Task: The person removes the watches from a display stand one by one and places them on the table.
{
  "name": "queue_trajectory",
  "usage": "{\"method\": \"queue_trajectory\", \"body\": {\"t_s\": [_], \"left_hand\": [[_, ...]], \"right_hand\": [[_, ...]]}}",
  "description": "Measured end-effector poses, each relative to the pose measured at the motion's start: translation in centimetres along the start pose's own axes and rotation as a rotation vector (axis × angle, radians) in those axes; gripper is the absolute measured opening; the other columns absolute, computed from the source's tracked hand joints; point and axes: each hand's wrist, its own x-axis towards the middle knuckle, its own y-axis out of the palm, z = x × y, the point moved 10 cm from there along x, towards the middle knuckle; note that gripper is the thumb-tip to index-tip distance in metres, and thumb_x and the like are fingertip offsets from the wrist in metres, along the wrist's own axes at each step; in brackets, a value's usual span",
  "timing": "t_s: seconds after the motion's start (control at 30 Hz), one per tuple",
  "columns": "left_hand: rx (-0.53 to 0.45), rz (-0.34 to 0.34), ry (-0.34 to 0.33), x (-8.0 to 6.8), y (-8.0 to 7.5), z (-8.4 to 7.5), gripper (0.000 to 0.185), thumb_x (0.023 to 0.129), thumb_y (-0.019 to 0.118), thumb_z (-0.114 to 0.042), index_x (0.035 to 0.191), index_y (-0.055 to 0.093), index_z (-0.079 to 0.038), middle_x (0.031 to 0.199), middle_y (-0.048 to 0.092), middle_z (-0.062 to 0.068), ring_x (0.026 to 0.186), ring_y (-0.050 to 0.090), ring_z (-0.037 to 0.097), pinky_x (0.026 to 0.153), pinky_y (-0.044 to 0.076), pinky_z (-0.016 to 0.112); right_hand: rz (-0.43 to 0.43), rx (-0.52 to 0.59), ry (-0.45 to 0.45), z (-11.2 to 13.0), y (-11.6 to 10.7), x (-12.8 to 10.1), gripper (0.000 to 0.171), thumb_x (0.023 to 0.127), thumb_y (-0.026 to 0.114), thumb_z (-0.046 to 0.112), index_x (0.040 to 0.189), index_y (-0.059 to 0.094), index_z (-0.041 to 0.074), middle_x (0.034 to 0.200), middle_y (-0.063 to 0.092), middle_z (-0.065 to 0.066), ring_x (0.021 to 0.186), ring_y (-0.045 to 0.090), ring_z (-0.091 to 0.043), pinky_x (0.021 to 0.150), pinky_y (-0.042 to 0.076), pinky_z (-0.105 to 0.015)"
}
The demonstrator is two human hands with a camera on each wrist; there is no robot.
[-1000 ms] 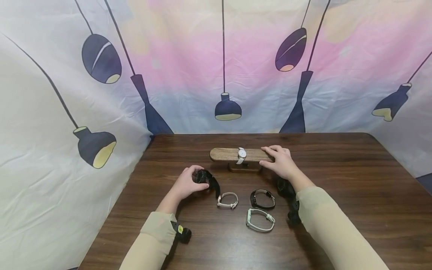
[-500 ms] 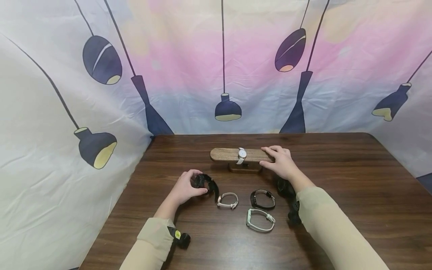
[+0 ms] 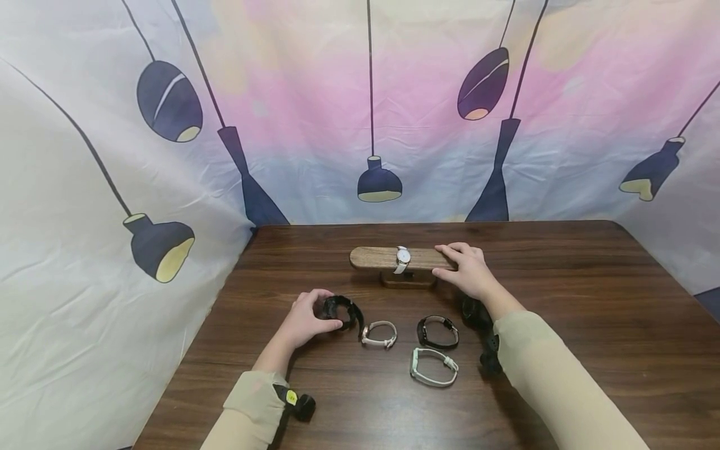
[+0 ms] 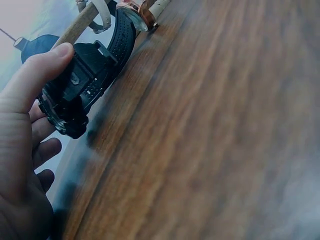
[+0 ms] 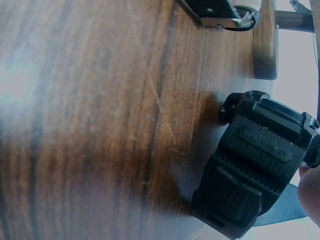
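My left hand [image 3: 300, 319] pinches a black watch [image 3: 342, 311] between thumb and fingers. In the left wrist view, the thumb presses on that black watch [image 4: 77, 75], with fingers behind it. Whether it touches the table cannot be told. At the back, my right hand [image 3: 468, 269] grips the right end of a wooden watch stand [image 3: 374, 257], thumb at its front side. A white-strapped watch [image 3: 403, 255] sits around the stand's bar. Below my right wrist, another black watch [image 3: 475, 312] stands on the table, large in the right wrist view.
Nearer me on the brown wooden table [image 3: 360, 412] lie a pale-strapped watch [image 3: 380, 342], a black-strapped watch [image 3: 439, 343] and a mint-white watch [image 3: 434, 376]. A cloth backdrop [image 3: 315, 169] printed with lamps hangs behind the table.
My left hand has drawn the black watch a little toward me and left. The right hand stays on the stand, and the other watches have not moved.
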Motion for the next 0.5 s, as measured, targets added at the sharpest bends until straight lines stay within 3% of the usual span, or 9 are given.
{"method": "queue_trajectory", "body": {"t_s": [0.5], "left_hand": [[0.034, -0.001, 0.004, -0.17, -0.11, 0.08, 0.063, 0.063, 0.085, -0.04, 0.115, 0.057, -0.019, 0.111, 0.051, 0.008, 0.107, 0.038, 0.027, 0.086, 0.036, 0.048]], "right_hand": [[0.005, 0.001, 0.009, -0.16, 0.05, 0.02, 0.065, 0.088, 0.061, 0.045, 0.143, 0.042, 0.017, 0.142, 0.032, -0.015, 0.131, 0.016, -0.043, 0.098, 0.024, -0.061]]}}
